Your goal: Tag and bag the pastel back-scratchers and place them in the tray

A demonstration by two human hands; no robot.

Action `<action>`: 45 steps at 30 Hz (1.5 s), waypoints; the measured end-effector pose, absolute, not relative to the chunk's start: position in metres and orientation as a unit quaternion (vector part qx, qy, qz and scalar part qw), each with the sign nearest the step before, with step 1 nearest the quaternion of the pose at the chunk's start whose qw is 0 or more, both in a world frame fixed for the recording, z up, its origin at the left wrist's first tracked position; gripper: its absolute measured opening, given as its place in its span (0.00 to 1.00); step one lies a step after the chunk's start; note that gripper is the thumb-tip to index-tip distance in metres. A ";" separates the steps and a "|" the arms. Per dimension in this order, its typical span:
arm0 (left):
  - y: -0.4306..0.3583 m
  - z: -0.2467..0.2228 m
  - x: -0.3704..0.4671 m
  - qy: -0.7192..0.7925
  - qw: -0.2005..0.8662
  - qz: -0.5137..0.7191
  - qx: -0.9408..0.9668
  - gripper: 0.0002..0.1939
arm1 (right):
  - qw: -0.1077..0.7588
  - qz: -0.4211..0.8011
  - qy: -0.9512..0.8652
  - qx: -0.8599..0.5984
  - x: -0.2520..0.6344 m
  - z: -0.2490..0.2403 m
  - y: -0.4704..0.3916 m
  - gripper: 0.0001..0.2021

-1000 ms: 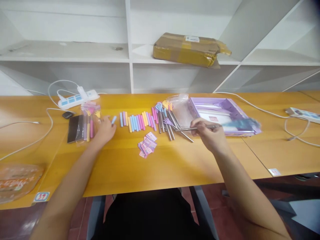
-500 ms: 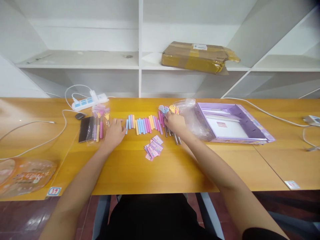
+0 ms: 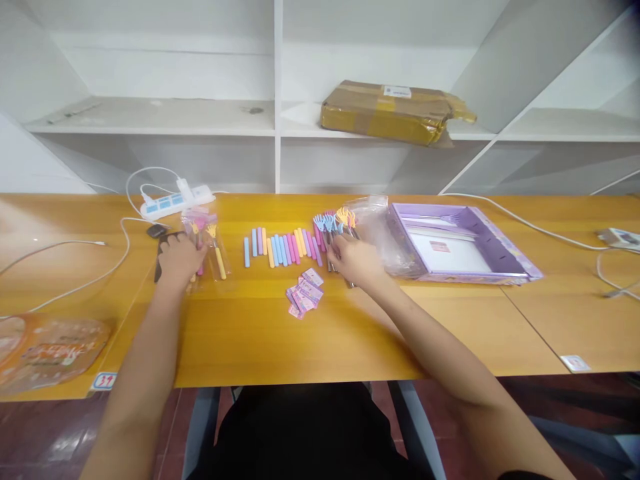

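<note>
My left hand [image 3: 181,259] lies over clear-bagged back scratchers and the dark flat object [image 3: 159,261], fingers spread and pointing forward. Just right of it is a bagged back scratcher [image 3: 221,261] with a yellow handle. My right hand [image 3: 357,259] has its fingers curled on a cluster of metal-stemmed back scratchers, whose blue hand-shaped heads [image 3: 326,222] and yellow heads [image 3: 345,217] point away from me; its grip is partly hidden. Between my hands runs a row of pastel handle sleeves [image 3: 284,250]. Several small printed cards [image 3: 306,293] are piled in front.
Crumpled clear plastic [image 3: 376,230] lies beside an open purple box [image 3: 475,275] on the right. A power strip [image 3: 176,202] with cables stands at back left. An orange-printed bag [image 3: 55,350] is at front left. Above, a taped carton [image 3: 390,113] sits on the shelf.
My left hand has moved left from beside the blue sleeve onto the bagged back scratchers. My right hand stays at the metal-stemmed cluster, slightly lower, showing more of the coloured heads.
</note>
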State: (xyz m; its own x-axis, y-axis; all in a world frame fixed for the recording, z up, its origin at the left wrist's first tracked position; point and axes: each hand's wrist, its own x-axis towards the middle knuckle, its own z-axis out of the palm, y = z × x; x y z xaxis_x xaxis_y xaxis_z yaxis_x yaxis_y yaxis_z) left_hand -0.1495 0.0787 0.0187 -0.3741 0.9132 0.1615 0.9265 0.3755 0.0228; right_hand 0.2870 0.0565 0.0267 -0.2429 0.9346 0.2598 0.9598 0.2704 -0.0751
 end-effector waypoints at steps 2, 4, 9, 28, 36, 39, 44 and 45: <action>0.082 0.016 -0.152 -0.824 0.059 -0.061 -0.560 0.39 | 0.179 -0.037 -0.789 -0.586 0.293 0.023 0.042 0.12; 0.084 0.016 -0.151 -0.824 0.060 -0.073 -0.558 0.40 | 0.229 -0.024 -0.788 -0.572 0.300 0.015 0.031 0.13; 0.084 0.018 -0.144 -0.810 0.108 -0.112 -0.565 0.37 | 0.313 0.022 -0.773 -0.551 0.315 -0.006 0.026 0.16; 0.104 0.011 -0.179 -0.761 0.052 -0.235 -0.603 0.43 | 0.370 0.097 -0.767 -0.516 0.316 -0.005 0.031 0.17; 0.017 0.071 -0.055 -0.568 -0.457 -0.117 -0.674 0.34 | 0.467 0.367 -0.706 -0.385 0.289 -0.005 0.011 0.28; -0.012 0.059 -0.009 -0.422 -0.566 -0.029 -0.708 0.31 | 0.456 0.439 -0.682 -0.365 0.269 -0.012 -0.004 0.28; -0.016 0.026 0.019 -0.374 -0.630 -0.110 -0.672 0.22 | 0.431 0.426 -0.700 -0.379 0.246 -0.026 -0.017 0.14; -0.014 0.022 0.020 -0.379 -0.637 -0.129 -0.658 0.23 | 0.440 0.385 -0.716 -0.382 0.245 -0.028 -0.016 0.13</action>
